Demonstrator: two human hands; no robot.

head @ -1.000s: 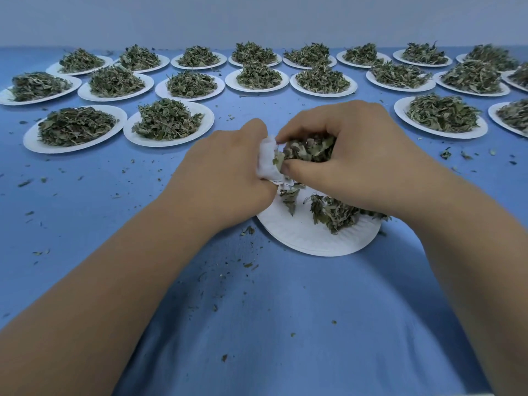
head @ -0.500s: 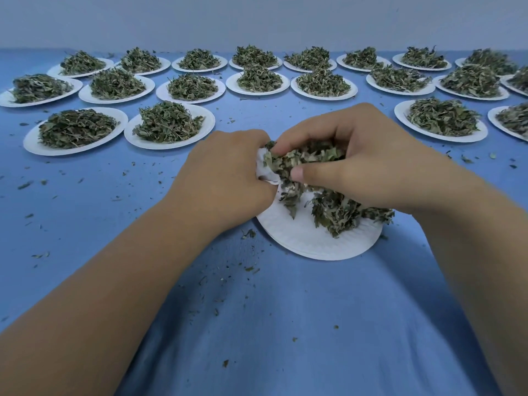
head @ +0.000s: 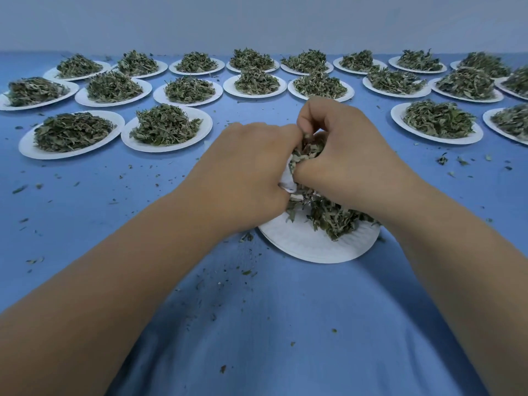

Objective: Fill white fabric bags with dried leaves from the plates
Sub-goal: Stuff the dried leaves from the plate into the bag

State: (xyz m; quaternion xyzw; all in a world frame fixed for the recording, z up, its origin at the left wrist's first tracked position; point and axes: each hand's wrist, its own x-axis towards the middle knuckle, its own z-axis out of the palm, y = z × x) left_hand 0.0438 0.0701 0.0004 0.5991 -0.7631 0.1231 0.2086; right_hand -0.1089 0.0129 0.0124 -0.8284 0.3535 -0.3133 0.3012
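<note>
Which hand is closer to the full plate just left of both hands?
Left. The left hand lies just right of that plate, not touching; the right hand is farther right, beyond it.

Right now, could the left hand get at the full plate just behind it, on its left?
Probably yes: only leaf-flecked blue cloth lies between the left hand and that plate. But it grips the white bag, so it would have to let go first.
</note>
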